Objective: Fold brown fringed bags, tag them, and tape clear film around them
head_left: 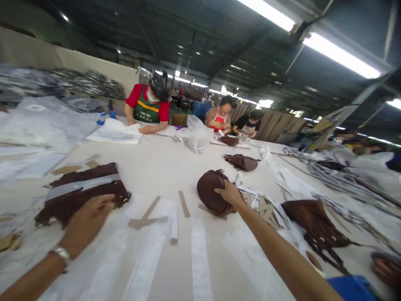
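My right hand (pixel 230 196) grips a dark brown leather bucket bag (pixel 210 193) by its side, the smooth round base turned towards me. The thumb lies across the base; the other fingers are mostly hidden. My left hand (pixel 90 221), with a silvery band at the wrist, is in front of a brown fringed bag (pixel 106 170) that lies flat with a grey strip (pixel 83 186) across it. Its fingers are curled together and slightly blurred; whether they touch that bag or hold something small is unclear.
Cardboard strips (pixel 184 204) and white paper strips (pixel 200 255) lie on the table before me. Further brown bags rest beyond (pixel 246 163) and at right (pixel 308 217), near a blue bin (pixel 352 288). Several co-workers sit across the table; another person's hand (pixel 387 269) shows at lower right.
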A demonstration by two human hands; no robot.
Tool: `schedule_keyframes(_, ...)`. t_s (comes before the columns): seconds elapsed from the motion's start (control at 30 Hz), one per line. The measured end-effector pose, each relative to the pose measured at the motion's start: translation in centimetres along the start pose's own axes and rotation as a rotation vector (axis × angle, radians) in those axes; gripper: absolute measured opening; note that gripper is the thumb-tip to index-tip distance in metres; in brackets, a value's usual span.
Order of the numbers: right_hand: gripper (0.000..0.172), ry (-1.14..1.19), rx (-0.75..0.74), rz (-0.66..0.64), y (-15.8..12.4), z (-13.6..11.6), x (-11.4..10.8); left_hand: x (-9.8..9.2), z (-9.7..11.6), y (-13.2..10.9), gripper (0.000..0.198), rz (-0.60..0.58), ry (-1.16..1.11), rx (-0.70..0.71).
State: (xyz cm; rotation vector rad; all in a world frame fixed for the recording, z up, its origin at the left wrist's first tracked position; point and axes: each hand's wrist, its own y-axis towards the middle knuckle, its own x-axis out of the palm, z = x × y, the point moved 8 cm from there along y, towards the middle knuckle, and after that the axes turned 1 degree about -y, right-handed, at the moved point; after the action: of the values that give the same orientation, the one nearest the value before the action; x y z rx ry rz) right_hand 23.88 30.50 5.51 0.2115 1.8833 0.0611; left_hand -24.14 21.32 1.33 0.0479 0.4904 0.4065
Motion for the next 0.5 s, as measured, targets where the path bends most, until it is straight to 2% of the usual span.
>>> schedule_keyframes(0.03,0.032,0.031,-0.004,-0.017,0.4,1.0,-0.6,2.9,1.3,-1.7,0.044,-0.118,-0.054,-0.004)
schedule_keyframes(0.1,0.019,0.081,-0.044,-0.006,1.0,1.7,-2.8,7.9,4.0,-5.3,0.044,-0.213,-0.110,-0.007)
schedule_keyframes(0.17,0.017,0.135,-0.102,0.004,0.8,1.7,-5.8,12.9,6.2,-8.8,0.049,-0.360,-0.374,-0.143)
schedule_keyframes(0.23,0.021,0.193,-0.163,-0.005,-0.4,1.5,-8.5,16.1,8.7,-11.7,0.058,-0.416,-0.453,-0.170)
schedule_keyframes(0.3,0.028,0.273,-0.225,-0.037,-2.6,1.3,-10.3,18.0,11.0,-14.3,0.068,-0.465,-0.501,-0.179)
schedule_keyframes(0.37,0.031,0.365,-0.298,-0.081,-5.6,0.7,-11.2,19.1,12.7,-16.7,0.073,-0.510,-0.533,-0.184)
schedule_keyframes(0.5,0.025,0.406,-0.421,-0.103,-11.6,-1.3,-11.8,19.9,14.5,-20.0,0.064,-0.504,-0.550,-0.152)
